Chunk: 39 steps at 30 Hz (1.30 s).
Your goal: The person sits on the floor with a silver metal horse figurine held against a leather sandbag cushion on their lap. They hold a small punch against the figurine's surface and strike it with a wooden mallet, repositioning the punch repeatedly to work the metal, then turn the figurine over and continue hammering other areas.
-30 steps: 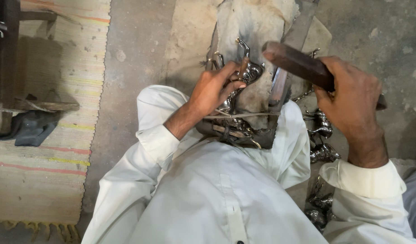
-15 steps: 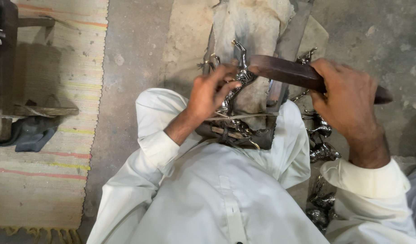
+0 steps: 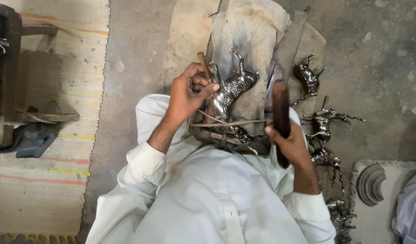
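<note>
Silver horse figurine (image 3: 232,88) in the left hand's (image 3: 186,97) closed grip, dark wooden mallet (image 3: 280,113) in the right hand's (image 3: 291,144) fist.

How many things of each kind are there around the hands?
Shiny metal horse figures: 5 clearly seen; one under the left hand at, loose ones on the floor at and. Another may lie beneath the held one.
Dark handled tool in the right hand: 1
Small wooden-handled tool: 1
Striped rug: 1
Total: 8
</note>
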{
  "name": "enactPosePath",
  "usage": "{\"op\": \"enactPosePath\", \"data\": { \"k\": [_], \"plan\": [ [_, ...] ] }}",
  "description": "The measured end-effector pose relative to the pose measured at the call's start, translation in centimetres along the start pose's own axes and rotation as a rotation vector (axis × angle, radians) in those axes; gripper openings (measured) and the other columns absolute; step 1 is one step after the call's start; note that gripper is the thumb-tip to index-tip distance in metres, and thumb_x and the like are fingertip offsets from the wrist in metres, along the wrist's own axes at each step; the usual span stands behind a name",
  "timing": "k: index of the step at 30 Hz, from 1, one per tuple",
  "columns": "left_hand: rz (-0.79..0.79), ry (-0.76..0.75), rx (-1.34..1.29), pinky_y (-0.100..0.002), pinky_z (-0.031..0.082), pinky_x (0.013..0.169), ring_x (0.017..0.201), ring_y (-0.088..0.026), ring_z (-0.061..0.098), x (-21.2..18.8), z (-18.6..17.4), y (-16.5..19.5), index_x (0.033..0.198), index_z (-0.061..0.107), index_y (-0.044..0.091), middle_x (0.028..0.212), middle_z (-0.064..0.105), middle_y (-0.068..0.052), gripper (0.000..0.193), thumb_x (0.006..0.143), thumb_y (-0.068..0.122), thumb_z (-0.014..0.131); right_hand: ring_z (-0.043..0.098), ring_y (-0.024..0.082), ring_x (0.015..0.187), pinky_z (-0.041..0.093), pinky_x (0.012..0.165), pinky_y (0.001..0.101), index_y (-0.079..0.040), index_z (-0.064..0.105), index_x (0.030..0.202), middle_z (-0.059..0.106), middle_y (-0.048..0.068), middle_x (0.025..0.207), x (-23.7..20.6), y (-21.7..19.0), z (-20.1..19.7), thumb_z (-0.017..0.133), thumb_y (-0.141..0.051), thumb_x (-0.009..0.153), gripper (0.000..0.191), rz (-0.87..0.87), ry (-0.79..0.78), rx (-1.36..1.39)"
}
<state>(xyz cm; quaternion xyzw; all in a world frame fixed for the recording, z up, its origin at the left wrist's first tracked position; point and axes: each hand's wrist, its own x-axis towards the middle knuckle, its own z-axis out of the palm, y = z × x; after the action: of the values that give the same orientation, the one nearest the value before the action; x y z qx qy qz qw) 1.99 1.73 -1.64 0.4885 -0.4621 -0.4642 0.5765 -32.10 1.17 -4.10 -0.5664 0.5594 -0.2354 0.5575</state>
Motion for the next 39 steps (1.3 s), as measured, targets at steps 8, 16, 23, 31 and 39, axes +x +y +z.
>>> {"op": "enactPosePath", "data": {
  "k": [8,16,23,31,39],
  "plan": [
    [0.285,-0.009,0.563,-0.040,0.059,0.085,0.093,-0.026,0.073,0.2,-1.9,0.4,0.114,0.063,-0.002,0.105,0.071,-0.014,0.022,0.093,-0.005,0.056,0.064,0.009,0.057,0.052,0.052,0.0260,-0.001,0.071,0.106,0.073,0.003,0.071,-3.7,0.1,4.4,0.083,-0.019,0.080,0.034,0.068,-0.146,0.054],
    [0.076,-0.147,0.646,-0.043,0.056,0.074,0.086,-0.035,0.072,-6.1,0.1,-1.3,0.110,0.065,-0.001,0.097,0.070,-0.018,0.043,0.080,0.023,0.085,0.056,0.009,0.056,0.044,0.051,0.0260,0.004,0.074,0.095,0.065,0.002,0.066,-3.5,0.5,5.4,0.081,-0.010,0.086,0.019,0.067,-0.049,0.258],
    [-0.057,-0.193,0.742,-0.042,0.057,0.078,0.086,-0.032,0.074,-7.6,-0.4,-3.2,0.111,0.070,0.005,0.097,0.075,-0.014,0.031,0.081,0.010,0.077,0.057,0.008,0.057,0.045,0.052,0.0255,0.003,0.076,0.094,0.065,0.001,0.067,-2.9,0.0,3.3,0.083,-0.006,0.083,0.016,0.014,-0.007,0.080],
    [-0.085,-0.222,0.472,-0.040,0.054,0.071,0.078,-0.029,0.072,-6.6,-0.8,-2.1,0.116,0.075,0.007,0.097,0.075,-0.014,0.032,0.085,0.011,0.077,0.064,0.005,0.072,0.052,0.065,0.0239,0.002,0.077,0.092,0.075,0.001,0.079,-3.8,0.3,0.4,0.086,-0.008,0.078,0.020,-0.028,-0.027,-0.155],
    [0.209,-0.509,0.597,-0.042,0.058,0.079,0.088,-0.031,0.074,-8.4,1.4,-2.4,0.105,0.081,0.011,0.097,0.077,-0.013,0.037,0.068,0.009,0.074,0.058,0.007,0.070,0.048,0.065,0.0275,0.002,0.079,0.093,0.074,0.004,0.077,-4.6,0.3,-1.8,0.091,-0.007,0.075,0.023,0.025,0.020,-0.338]
  ]
}}
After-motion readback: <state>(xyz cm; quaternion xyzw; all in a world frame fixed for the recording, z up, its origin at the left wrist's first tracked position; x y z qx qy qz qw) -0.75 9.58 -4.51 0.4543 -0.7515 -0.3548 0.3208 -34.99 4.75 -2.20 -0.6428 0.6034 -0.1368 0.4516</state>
